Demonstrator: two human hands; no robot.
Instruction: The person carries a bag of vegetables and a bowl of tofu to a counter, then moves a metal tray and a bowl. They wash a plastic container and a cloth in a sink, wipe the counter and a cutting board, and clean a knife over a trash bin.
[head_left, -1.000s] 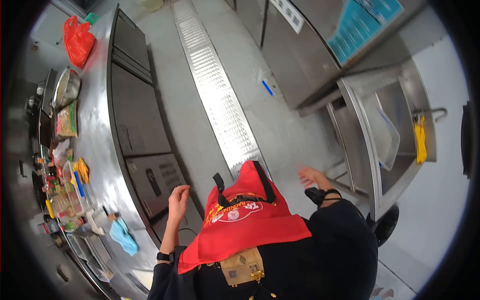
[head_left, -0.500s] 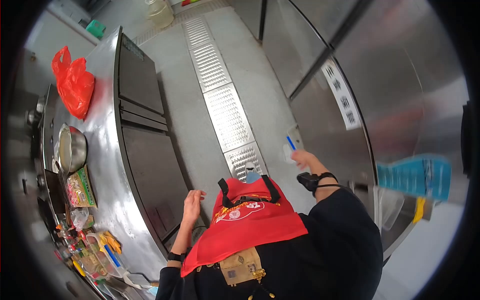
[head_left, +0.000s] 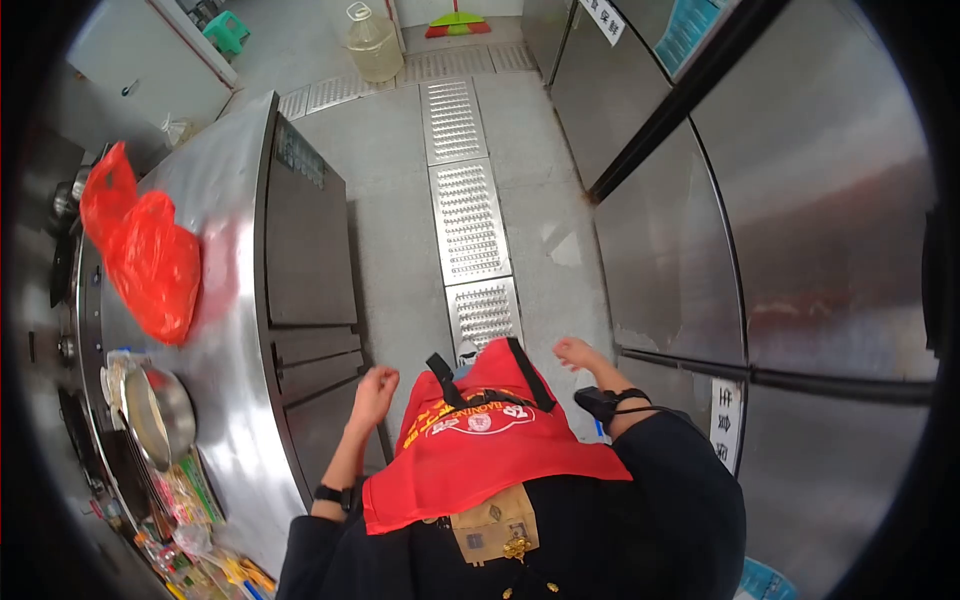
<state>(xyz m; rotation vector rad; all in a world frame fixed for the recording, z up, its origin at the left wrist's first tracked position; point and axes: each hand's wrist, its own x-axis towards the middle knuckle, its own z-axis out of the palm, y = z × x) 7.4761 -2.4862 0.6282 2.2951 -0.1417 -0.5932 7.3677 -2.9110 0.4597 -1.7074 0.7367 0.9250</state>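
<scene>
My left hand (head_left: 376, 390) hangs beside the red apron (head_left: 480, 425), close to the counter's edge, with its fingers curled and nothing visible in them. On the other side of the apron, my right hand (head_left: 577, 354) is over the grey floor near the steel cabinets; its fingers are loosely apart and hold nothing that I can see. Neither hand touches an object. A dark device is strapped on my right wrist.
Steel counter (head_left: 235, 400) on the left, bearing a red plastic bag (head_left: 155, 265), a metal bowl (head_left: 160, 415) and food packets (head_left: 187, 490). Steel cabinets (head_left: 665, 260) line the right. Ahead are metal drain covers (head_left: 470, 220), a large clear jug (head_left: 375, 48), a broom (head_left: 458, 27) and a green stool (head_left: 227, 32).
My view has moved forward along the aisle; the bag and bowl now lie nearer. My left hand's fingers have curled in. My right hand has moved inward and lower.
</scene>
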